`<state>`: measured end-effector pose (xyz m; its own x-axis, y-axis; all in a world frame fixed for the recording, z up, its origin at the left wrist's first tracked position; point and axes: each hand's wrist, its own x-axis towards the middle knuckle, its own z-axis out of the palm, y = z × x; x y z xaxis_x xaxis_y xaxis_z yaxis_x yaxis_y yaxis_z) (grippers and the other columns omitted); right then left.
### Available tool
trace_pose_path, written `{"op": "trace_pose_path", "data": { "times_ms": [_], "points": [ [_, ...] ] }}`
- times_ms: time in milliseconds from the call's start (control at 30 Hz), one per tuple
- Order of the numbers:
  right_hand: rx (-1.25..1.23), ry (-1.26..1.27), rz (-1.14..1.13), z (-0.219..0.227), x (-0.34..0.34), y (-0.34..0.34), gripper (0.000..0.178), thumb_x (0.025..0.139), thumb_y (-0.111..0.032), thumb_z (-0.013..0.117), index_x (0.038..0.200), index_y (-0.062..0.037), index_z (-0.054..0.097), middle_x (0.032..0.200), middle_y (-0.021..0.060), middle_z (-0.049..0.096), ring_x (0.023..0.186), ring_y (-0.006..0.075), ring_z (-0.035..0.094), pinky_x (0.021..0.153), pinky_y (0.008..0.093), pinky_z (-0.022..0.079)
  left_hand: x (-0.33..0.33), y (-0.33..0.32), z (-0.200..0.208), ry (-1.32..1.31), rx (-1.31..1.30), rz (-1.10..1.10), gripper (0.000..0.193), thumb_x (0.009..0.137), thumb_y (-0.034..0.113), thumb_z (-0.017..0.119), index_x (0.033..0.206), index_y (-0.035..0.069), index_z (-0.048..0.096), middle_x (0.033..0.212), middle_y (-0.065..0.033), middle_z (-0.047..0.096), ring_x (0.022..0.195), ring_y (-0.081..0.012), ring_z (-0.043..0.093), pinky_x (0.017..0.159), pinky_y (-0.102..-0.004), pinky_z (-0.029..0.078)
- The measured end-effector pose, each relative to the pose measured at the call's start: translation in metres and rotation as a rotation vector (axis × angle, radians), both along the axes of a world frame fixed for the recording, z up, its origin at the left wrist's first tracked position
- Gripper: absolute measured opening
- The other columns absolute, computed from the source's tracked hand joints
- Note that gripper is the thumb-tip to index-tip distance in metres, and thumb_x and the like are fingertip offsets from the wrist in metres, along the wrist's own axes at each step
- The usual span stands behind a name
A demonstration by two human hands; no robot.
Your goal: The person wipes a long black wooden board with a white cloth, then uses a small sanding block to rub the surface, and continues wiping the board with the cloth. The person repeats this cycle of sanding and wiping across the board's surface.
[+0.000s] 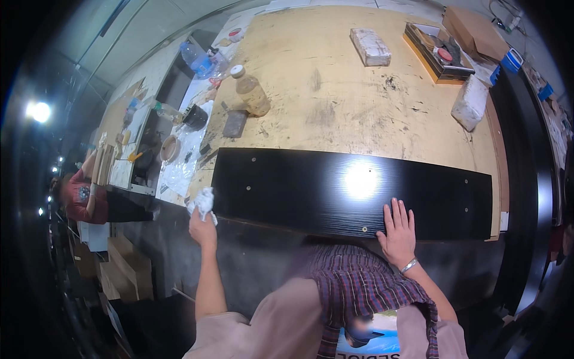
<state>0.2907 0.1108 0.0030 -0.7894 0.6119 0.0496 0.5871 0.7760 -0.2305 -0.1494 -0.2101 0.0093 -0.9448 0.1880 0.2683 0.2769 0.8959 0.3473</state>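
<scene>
Pale wall (152, 27) beyond the bench's (323, 107) far left corner; 1 bright lamp (39, 111) glaring well past the left edge; dark grey floor (263, 263) below the near edge.

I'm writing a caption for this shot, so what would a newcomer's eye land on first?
Probably the long black panel along the near edge of the yellowish, stained table, with a bright glare patch near its middle. Next come the hands: the left hand grips a crumpled white cloth by the panel's left end, while the right hand lies flat on the panel, right of the glare.
</scene>
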Motion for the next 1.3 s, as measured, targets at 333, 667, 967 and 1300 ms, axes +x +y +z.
{"op": "trace_pose_path", "data": {
  "times_ms": [333, 667, 967, 1300],
  "points": [
    [0.022, -0.041, -0.007, -0.004, -0.007, -0.012, 0.085, 0.084, -0.037, 0.071, 0.155, -0.0032, 0.037, 0.164, 0.0196, 0.030, 0.153, 0.0341, 0.026, 0.123, 0.0563, 0.020, 0.129, 0.198, 0.014, 0.053, -0.108, -1.098, 0.062, 0.077, 0.035, 0.075, 0.136, 0.020, 0.062, 0.143, -0.0101, 0.057, 0.136, -0.0364, 0.046, 0.110, -0.0661, 0.034],
    [0.054, -0.012, -0.044, -0.004, -0.013, -0.024, 0.092, 0.081, -0.040, 0.073, 0.154, 0.0007, 0.035, 0.164, 0.0212, 0.030, 0.153, 0.0367, 0.027, 0.123, 0.0560, 0.019, 0.070, 0.265, 0.001, -0.063, -0.126, -1.099, 0.058, 0.083, 0.036, 0.073, 0.137, 0.019, 0.061, 0.139, -0.0068, 0.060, 0.134, -0.0264, 0.048, 0.110, -0.0553, 0.036],
    [0.182, 0.027, -0.069, -0.024, -0.010, -0.031, 0.099, 0.064, -0.019, 0.084, 0.151, -0.0009, 0.040, 0.161, 0.0184, 0.037, 0.149, 0.0363, 0.035, 0.121, 0.0551, 0.026, 0.069, 0.255, 0.000, -0.032, -0.083, -1.162, 0.056, 0.079, 0.026, 0.074, 0.133, 0.015, 0.062, 0.134, -0.0065, 0.062, 0.130, -0.0258, 0.052, 0.103, -0.0500, 0.042],
    [0.311, 0.117, -0.123, -0.036, -0.013, -0.049, 0.075, 0.067, 0.003, 0.067, 0.140, -0.0018, 0.054, 0.153, 0.0162, 0.050, 0.142, 0.0356, 0.046, 0.118, 0.0547, 0.033, -0.062, 0.054, -0.018, 0.226, 0.019, -0.693, 0.044, 0.076, 0.009, 0.070, 0.119, 0.008, 0.071, 0.125, -0.0125, 0.068, 0.119, -0.0320, 0.062, 0.100, -0.0435, 0.050]
  ]
}}
